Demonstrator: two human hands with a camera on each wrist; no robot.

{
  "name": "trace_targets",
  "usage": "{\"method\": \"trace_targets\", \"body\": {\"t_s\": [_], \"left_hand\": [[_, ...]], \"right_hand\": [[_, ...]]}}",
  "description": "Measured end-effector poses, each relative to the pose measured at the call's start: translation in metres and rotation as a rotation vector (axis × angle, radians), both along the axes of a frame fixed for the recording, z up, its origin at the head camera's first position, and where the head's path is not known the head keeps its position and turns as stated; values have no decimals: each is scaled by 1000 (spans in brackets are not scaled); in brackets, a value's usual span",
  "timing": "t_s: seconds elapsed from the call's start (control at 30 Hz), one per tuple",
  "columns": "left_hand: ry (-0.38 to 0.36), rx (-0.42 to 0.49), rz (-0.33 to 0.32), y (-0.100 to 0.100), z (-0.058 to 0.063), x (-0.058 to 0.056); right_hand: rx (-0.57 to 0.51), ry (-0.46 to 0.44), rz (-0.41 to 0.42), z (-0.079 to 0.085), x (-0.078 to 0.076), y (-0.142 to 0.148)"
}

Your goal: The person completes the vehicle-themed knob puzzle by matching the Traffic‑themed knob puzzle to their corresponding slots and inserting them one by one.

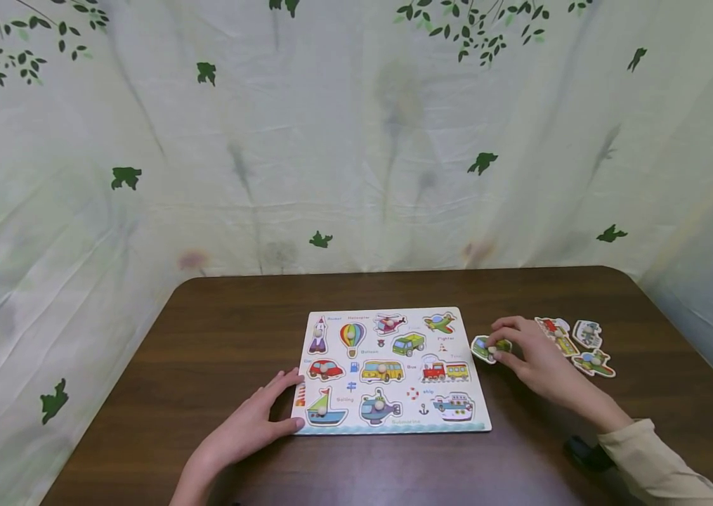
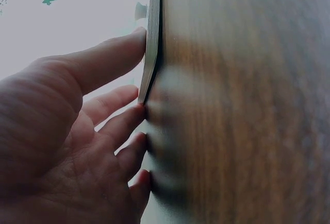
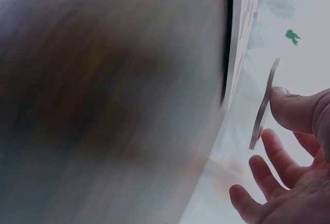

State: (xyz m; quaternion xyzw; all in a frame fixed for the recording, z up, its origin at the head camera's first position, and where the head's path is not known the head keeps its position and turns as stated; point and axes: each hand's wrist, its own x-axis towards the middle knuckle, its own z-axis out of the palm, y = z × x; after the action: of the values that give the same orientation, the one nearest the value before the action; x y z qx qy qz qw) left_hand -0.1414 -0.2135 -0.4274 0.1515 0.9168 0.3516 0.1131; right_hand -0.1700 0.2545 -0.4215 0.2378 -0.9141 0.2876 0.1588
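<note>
A white vehicle puzzle board (image 1: 416,419) lies flat on the brown table. My left hand (image 1: 255,418) rests at its lower left edge, with thumb and fingertips touching the border. In the left wrist view, the thumb (image 2: 111,59) meets the board's edge (image 2: 151,54). Just beyond the board's right side, my right hand (image 1: 536,358) pinches a green puzzle piece (image 1: 481,349) between thumb and fingers. Seen edge-on in the right wrist view, this thin piece (image 3: 263,108) is held up off the table. Its picture is partly hidden by the fingers.
Right of the right hand lie loose pieces: a red-and-yellow piece (image 1: 560,336), a pale ship-like piece (image 1: 587,334) and a green airplane piece (image 1: 593,362). A black object (image 1: 586,453) is near the right sleeve. A leaf-patterned curtain (image 1: 356,140) hangs behind the table (image 1: 223,337).
</note>
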Motion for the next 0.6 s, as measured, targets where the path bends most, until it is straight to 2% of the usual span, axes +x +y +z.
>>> {"method": "trace_targets", "body": {"t_s": [0.37, 0.6], "left_hand": [[-5, 6, -6, 0, -1, 2], [-12, -4, 1, -1, 0, 1]], "right_hand": [[3, -103, 12, 3, -4, -15], [7, -125, 13, 5, -7, -20]]}}
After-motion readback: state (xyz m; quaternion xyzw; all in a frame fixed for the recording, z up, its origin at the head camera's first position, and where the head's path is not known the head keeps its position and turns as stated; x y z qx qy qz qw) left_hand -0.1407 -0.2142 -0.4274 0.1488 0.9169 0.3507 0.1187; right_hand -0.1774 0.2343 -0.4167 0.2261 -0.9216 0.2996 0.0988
